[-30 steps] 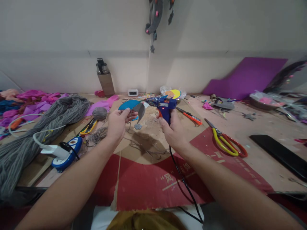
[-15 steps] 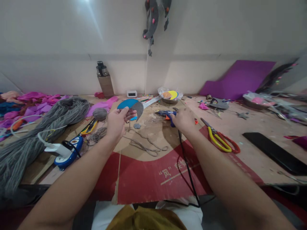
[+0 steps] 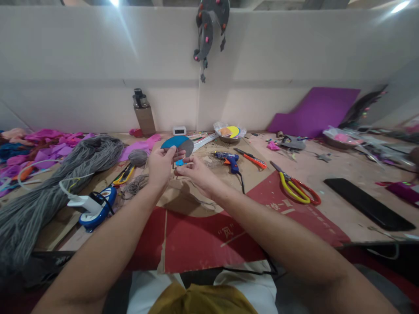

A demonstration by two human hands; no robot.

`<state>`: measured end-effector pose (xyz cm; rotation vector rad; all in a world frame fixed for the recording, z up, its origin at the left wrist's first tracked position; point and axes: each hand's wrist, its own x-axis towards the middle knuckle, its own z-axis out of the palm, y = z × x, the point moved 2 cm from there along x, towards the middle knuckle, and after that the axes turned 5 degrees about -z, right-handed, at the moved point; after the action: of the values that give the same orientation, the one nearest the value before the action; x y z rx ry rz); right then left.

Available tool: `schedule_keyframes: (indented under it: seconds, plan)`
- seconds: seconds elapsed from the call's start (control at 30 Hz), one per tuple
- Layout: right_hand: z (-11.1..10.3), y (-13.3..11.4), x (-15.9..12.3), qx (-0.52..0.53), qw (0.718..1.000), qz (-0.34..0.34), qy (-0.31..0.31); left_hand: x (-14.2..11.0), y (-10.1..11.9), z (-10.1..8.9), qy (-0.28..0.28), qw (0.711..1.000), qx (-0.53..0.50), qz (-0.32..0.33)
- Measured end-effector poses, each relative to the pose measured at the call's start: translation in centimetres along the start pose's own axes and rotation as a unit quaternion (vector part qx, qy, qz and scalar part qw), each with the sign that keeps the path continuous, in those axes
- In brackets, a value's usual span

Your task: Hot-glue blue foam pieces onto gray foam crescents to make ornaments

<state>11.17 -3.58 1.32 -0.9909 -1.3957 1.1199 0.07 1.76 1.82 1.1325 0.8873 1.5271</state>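
Observation:
My left hand (image 3: 161, 165) pinches a round felt piece (image 3: 176, 141), blue on one side and grey on the other, raised above the cardboard. My right hand (image 3: 198, 172) is close beside it, thumb and fingertips pressed together at the lower edge of the felt; whatever they grip is too small to make out. Grey yarn (image 3: 205, 203) trails on the cardboard below, partly hidden by my right hand and forearm. A blue glue gun (image 3: 231, 161) lies to the right of my hands, touched by neither.
An orange utility knife (image 3: 253, 159), red-and-yellow scissors (image 3: 294, 187) and a black phone-like slab (image 3: 368, 203) lie on the right. Grey yarn hanks (image 3: 81, 170), a blue power strip (image 3: 98, 213) and a yellow cutter (image 3: 124, 174) lie left. A bottle (image 3: 144, 115) stands by the wall.
My right hand has let go of the glue gun, which now lies on the table, and has moved left to the felt piece. My left hand still holds the felt. The view has tilted up slightly.

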Motion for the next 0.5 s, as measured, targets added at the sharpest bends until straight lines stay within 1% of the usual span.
schedule_keyframes:
  seconds: [0.07, 0.1, 0.13, 0.17, 0.23, 0.33, 0.4, 0.5]
  plan:
    - [0.0, -0.6, 0.4, 0.053, 0.998, 0.016, -0.032, 0.1, 0.0, -0.1, 0.003, 1.0, 0.009, 0.003]
    - [-0.2, -0.9, 0.7, 0.067, 0.997, 0.018, -0.036, 0.1, 0.0, -0.1, 0.006, 1.0, 0.013, 0.005]
    - [-0.5, -1.1, 0.9, 0.059, 0.998, 0.01, -0.027, 0.2, 0.0, -0.1, 0.009, 1.0, 0.017, 0.008]
    - [-0.9, -1.2, 1.2, 0.028, 0.999, -0.013, -0.008, 0.1, 0.0, -0.1, 0.012, 1.0, 0.021, 0.011]
    - [-1.8, -1.6, 1.7, -0.076, 0.992, -0.095, 0.03, 0.0, 0.0, 0.0, 0.011, 0.999, 0.029, 0.012]
    - [-3.1, -2.2, 2.1, -0.203, 0.952, -0.219, 0.069, -0.3, 0.0, 0.2, -0.009, 0.999, 0.04, -0.004]
    - [-3.8, -2.4, 2.3, -0.248, 0.928, -0.261, 0.099, -0.5, -0.1, 0.3, -0.021, 0.999, 0.047, -0.017]
    - [-4.7, -2.4, 2.5, -0.279, 0.906, -0.289, 0.134, -0.6, -0.3, 0.5, -0.038, 0.998, 0.049, -0.034]
